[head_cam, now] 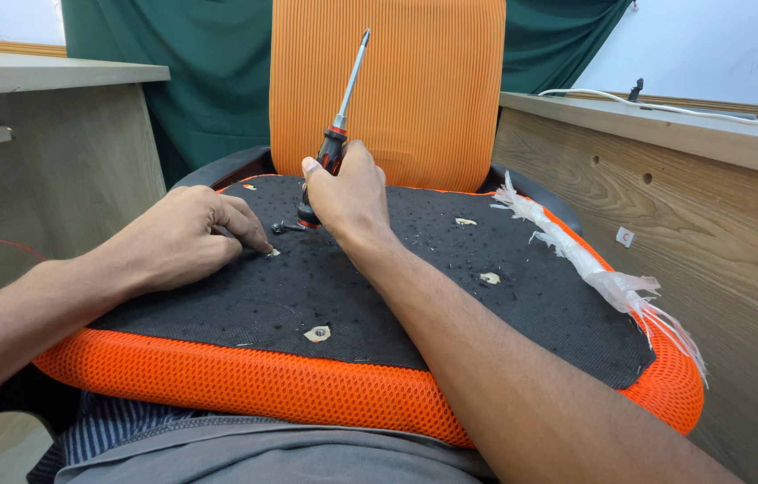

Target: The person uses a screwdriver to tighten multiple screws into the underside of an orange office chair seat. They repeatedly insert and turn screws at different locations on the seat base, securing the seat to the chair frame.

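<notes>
Fabric, black and felt-like, covers the upturned underside of an orange seat cushion [307, 385] that lies across the person's lap; its rim is a coarse orange mesh, rounded at the near edge. The black fabric is flecked with small specks and pierced by several holes ringed in pale torn material, one near the near edge [317, 333], others toward the right side. No container shows anywhere in view.

The right hand [348, 193] is closed around the black and red handle of a screwdriver [340, 108], whose slim metal shaft points up and away, tilted slightly right, in front of a ribbed orange chair back [415, 81]. The handle's lower end sits close to the fabric near the far edge of the cushion. The left hand [191, 237] rests knuckles-up on the fabric, fingers curled, with thumb and forefinger pinched narrowly at a small pale hole [272, 253]; whether it grips anything there I cannot tell. Just between the two hands lies a small dark screw [288, 228].

A twisted strip of frayed whitish plastic [590, 269] runs along the cushion's right edge, its ends shredded into strands. Wooden panels [666, 233] stand on both sides.
</notes>
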